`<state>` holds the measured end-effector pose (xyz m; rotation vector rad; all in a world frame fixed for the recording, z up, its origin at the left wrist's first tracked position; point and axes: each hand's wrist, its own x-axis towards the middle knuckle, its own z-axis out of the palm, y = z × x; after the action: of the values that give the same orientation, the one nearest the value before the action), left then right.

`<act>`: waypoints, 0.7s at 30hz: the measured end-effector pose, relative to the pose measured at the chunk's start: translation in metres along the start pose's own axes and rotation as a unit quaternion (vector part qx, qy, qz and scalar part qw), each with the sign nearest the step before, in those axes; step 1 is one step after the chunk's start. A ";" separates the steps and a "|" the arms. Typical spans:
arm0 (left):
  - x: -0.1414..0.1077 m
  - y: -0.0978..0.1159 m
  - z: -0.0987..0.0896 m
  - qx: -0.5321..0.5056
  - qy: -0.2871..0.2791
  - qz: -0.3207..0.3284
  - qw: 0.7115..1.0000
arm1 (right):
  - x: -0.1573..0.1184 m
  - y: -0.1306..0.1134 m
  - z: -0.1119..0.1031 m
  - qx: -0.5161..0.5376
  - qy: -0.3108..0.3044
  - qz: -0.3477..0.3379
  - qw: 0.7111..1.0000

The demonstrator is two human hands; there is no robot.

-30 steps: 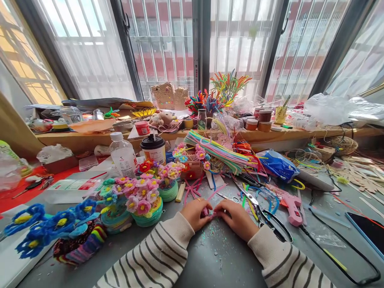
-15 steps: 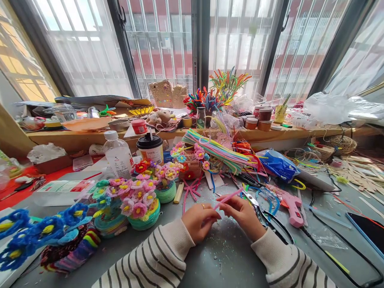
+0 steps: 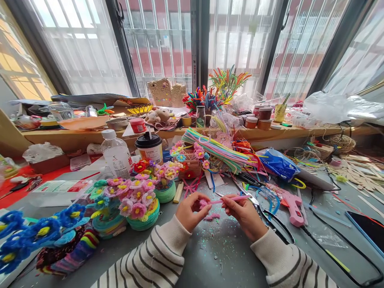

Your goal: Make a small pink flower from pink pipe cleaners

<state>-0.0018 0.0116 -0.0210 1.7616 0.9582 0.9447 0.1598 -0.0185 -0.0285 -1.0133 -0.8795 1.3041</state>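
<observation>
Near the middle of the grey table (image 3: 210, 260), my left hand (image 3: 192, 212) pinches a curled, fuzzy pink piece (image 3: 204, 203) between thumb and fingers. A thin pink stem (image 3: 241, 197) runs from it to my right hand (image 3: 244, 214), whose thumb and fingers are closed on it. One more fuzzy pink bit (image 3: 212, 217) lies on the table just below, between the hands. Scissors (image 3: 255, 200) lie behind and beside my right hand, partly hidden by it.
Finished flower pots (image 3: 143, 220) and blue flowers (image 3: 43, 231) stand at left, near a bottle (image 3: 115, 156) and a lidded cup (image 3: 149, 151). Behind lies a bundle of pipe cleaners (image 3: 222, 154). A pink glue gun (image 3: 294, 210), its cord and a phone (image 3: 367, 230) are at right.
My left hand has shifted slightly left and opened out, uncovering the curled pink piece and the bit on the table. My right hand has moved slightly right, and the stem lies flatter.
</observation>
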 end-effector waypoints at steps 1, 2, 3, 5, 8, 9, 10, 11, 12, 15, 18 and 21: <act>0.001 -0.001 -0.001 -0.030 0.021 -0.012 0.999 | 0.000 0.000 -0.001 0.009 0.012 0.002 1.000; 0.002 -0.003 -0.003 -0.057 0.051 -0.021 0.997 | 0.001 0.000 -0.002 0.016 0.026 0.004 1.000; 0.002 -0.004 -0.005 -0.076 0.081 -0.029 0.993 | 0.001 0.000 -0.003 0.021 0.038 0.006 0.999; 0.003 -0.007 -0.009 -0.087 0.138 -0.034 0.986 | 0.002 0.001 -0.005 0.022 0.060 0.007 0.998; 0.002 -0.008 -0.014 -0.015 0.191 -0.004 0.981 | 0.003 0.004 -0.007 0.002 0.086 -0.001 0.996; 0.001 -0.007 -0.015 0.030 0.200 0.018 0.979 | 0.004 0.004 -0.008 -0.010 0.097 -0.008 0.995; -0.001 -0.006 -0.016 0.081 0.205 0.046 0.974 | 0.005 0.003 -0.011 -0.024 0.111 -0.019 0.993; -0.002 -0.004 -0.015 0.133 0.207 0.076 0.966 | 0.006 0.002 -0.014 -0.039 0.129 -0.033 0.990; -0.003 -0.003 -0.015 0.182 0.205 0.106 0.956 | 0.007 -0.001 -0.019 -0.055 0.151 -0.051 0.986; -0.005 -0.001 -0.013 0.276 0.190 0.166 0.927 | 0.010 -0.017 -0.040 -0.115 0.225 -0.125 0.959; -0.005 -0.001 -0.012 0.304 0.190 0.181 0.916 | 0.008 -0.034 -0.061 -0.202 0.273 -0.164 0.926; -0.004 -0.003 -0.013 0.314 0.211 0.183 0.908 | 0.005 -0.039 -0.070 -0.500 0.198 -0.159 0.828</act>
<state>-0.0160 0.0133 -0.0207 2.3905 1.3410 1.4068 0.2388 -0.0195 -0.0155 -1.7615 -1.3560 0.2362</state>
